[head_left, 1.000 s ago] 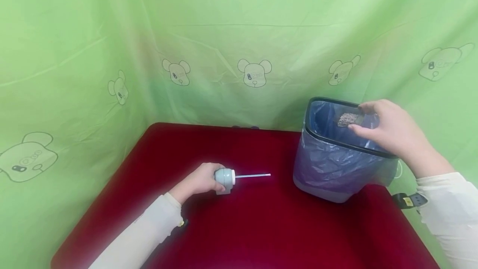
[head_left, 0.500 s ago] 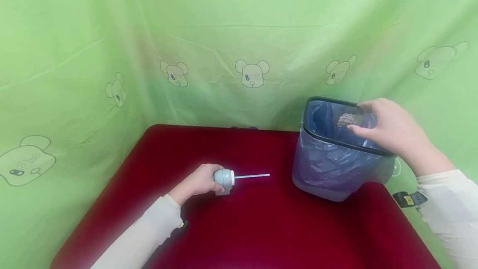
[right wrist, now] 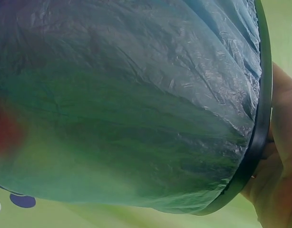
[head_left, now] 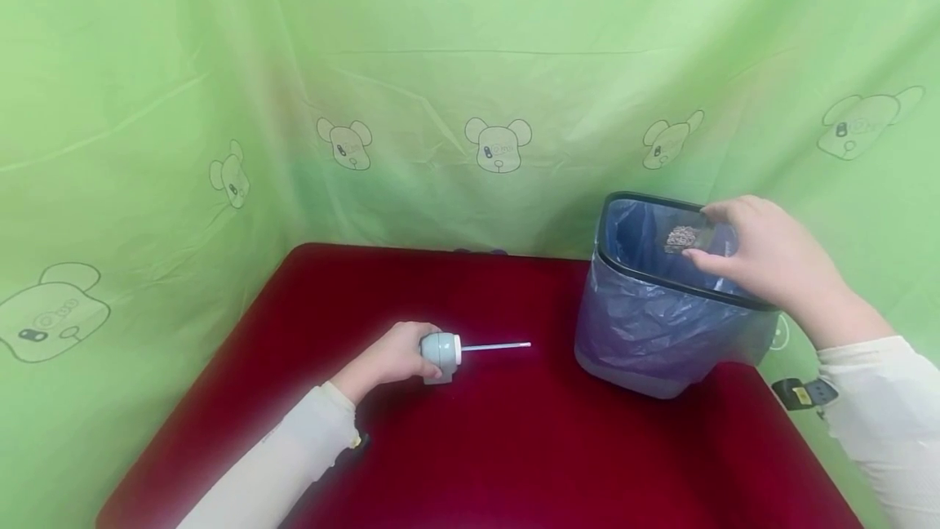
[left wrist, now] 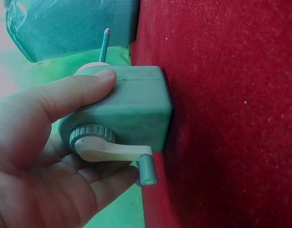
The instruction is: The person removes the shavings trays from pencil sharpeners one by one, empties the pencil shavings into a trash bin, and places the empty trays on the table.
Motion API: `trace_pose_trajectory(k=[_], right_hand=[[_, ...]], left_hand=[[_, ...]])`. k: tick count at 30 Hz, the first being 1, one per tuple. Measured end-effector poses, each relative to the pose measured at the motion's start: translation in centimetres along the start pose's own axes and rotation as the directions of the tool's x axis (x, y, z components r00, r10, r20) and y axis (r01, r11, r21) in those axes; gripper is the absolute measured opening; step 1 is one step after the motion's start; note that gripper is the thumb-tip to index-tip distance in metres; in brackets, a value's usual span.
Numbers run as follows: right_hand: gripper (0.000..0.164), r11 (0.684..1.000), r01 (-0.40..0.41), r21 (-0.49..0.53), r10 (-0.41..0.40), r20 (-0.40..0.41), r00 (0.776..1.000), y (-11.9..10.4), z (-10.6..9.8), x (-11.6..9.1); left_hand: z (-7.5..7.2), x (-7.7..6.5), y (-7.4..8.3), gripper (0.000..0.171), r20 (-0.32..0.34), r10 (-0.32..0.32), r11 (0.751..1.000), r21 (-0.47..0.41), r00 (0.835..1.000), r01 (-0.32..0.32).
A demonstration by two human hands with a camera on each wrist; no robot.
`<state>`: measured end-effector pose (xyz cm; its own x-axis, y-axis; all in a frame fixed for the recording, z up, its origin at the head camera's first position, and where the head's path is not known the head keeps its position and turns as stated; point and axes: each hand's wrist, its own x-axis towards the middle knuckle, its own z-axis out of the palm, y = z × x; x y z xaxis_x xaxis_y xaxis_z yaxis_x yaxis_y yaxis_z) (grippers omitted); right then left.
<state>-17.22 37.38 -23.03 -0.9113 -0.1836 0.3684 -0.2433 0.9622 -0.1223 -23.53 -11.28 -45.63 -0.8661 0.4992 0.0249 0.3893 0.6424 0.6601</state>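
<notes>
grey-green boxy sharpener (head_left: 438, 349) is grasped by left grip (head_left: 396, 351), clear shavings tray (head_left: 685, 237) by right grip (head_left: 778, 260) near tabletop's (head_left: 529, 447) right edge.

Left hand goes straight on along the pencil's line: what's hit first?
Likely the bin, touched by the pencil before the left hand; exact depth is hard to judge.

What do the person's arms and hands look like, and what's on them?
The left hand and right hand wear no gloves. The left sleeve and right sleeve are long, off-white and wrinkly, reaching the wrists. A black and grey gadget with a yellow label shows beside the right cuff. By the left cuff is a dark and yellow bit, too small to make out.
</notes>
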Motion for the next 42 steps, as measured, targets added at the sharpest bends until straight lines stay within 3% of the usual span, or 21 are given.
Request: trace_pose_trajectory(k=[42], right_hand=[[0.064,0.983,0.098,-0.155,-0.101,-0.017,0.995,-0.35,-0.2,0.0]], left_hand=[[-0.05,-0.02,0.16,0.057,0.003,-0.012,1.0,-0.008,1.0,0.012]])
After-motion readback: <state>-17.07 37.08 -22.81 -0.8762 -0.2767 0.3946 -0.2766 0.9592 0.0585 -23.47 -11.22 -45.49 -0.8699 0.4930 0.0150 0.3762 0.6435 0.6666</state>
